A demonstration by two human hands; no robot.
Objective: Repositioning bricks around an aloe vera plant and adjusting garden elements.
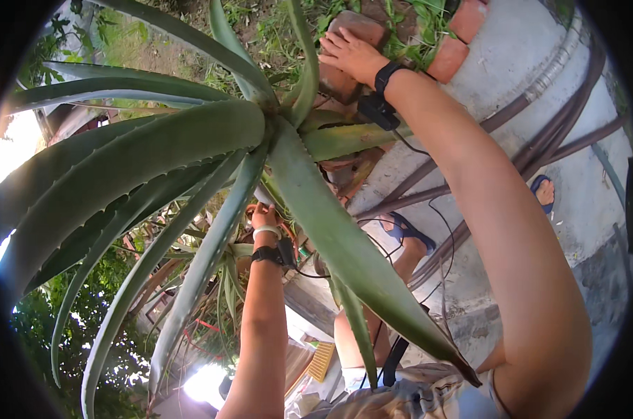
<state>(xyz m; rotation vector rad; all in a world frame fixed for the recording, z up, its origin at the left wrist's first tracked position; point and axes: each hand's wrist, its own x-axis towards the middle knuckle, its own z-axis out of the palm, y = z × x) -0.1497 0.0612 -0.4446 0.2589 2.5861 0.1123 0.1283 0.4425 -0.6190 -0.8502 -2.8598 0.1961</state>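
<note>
Right hand [351,52] flat on brick [358,28]; aloe plant [191,146] beside

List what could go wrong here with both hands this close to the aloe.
The left hand reaches in under toothed aloe leaves; their spiny edges could scratch the forearm. The right hand presses on a brick at the bed's edge; if the brick is loose, it may shift and drop toward the sandalled feet.
</note>
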